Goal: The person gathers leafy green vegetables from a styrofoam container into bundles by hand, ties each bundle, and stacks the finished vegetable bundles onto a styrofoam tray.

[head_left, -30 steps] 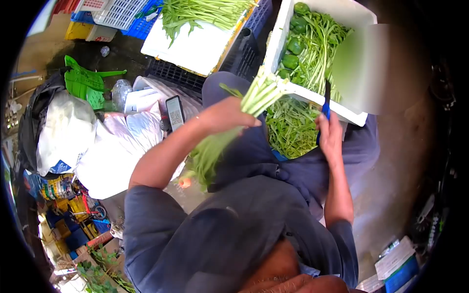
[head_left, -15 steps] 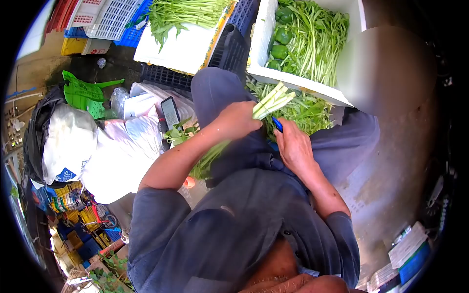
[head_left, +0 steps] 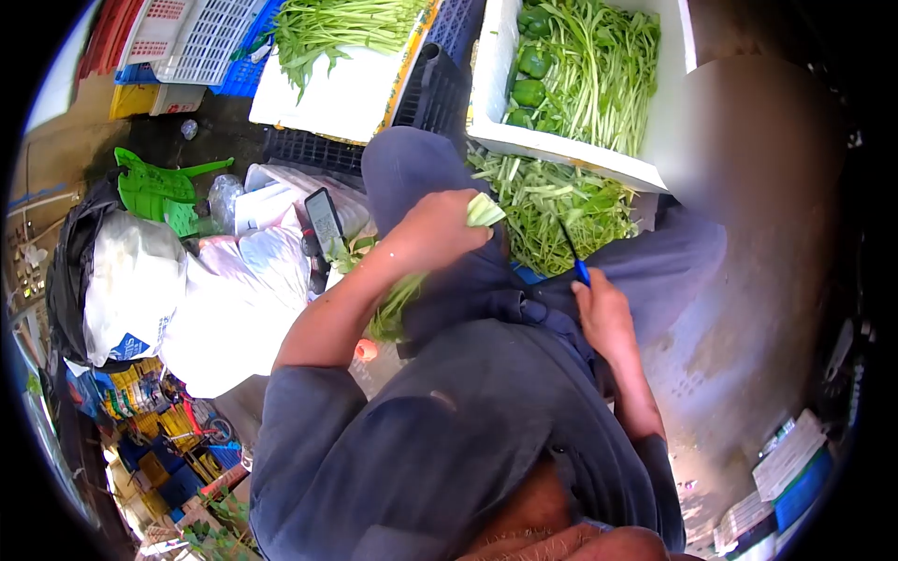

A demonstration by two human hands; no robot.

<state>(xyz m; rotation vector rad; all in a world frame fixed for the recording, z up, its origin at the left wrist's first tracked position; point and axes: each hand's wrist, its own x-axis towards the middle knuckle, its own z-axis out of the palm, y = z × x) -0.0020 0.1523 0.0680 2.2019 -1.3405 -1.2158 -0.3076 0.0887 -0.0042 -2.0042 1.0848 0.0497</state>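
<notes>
My left hand (head_left: 444, 227) is closed around a bunch of leafy greens (head_left: 398, 309). Short pale stem ends (head_left: 485, 211) stick out of the fist, and the leaves hang down behind the forearm. My right hand (head_left: 603, 309) grips the blue handle of a knife (head_left: 582, 272), whose dark, thin blade points up and left over a heap of cut greens (head_left: 561, 210). This heap lies between my legs, just below a white foam box (head_left: 571, 154). Inside the box are long green stems (head_left: 613, 84) and several green peppers (head_left: 528, 92) along its left side.
More greens (head_left: 355, 23) lie on a white foam board (head_left: 323, 98) at the top, over black crates. At the left are a phone (head_left: 324, 222), white bags (head_left: 229, 309), a green plastic object (head_left: 154, 182) and stacked baskets (head_left: 210, 42). Papers (head_left: 790, 453) lie at the lower right.
The stems protruding from my left fist have become much shorter. My right hand came in to the stem ends with the knife, then moved away right and down. More cut pieces lie on the heap.
</notes>
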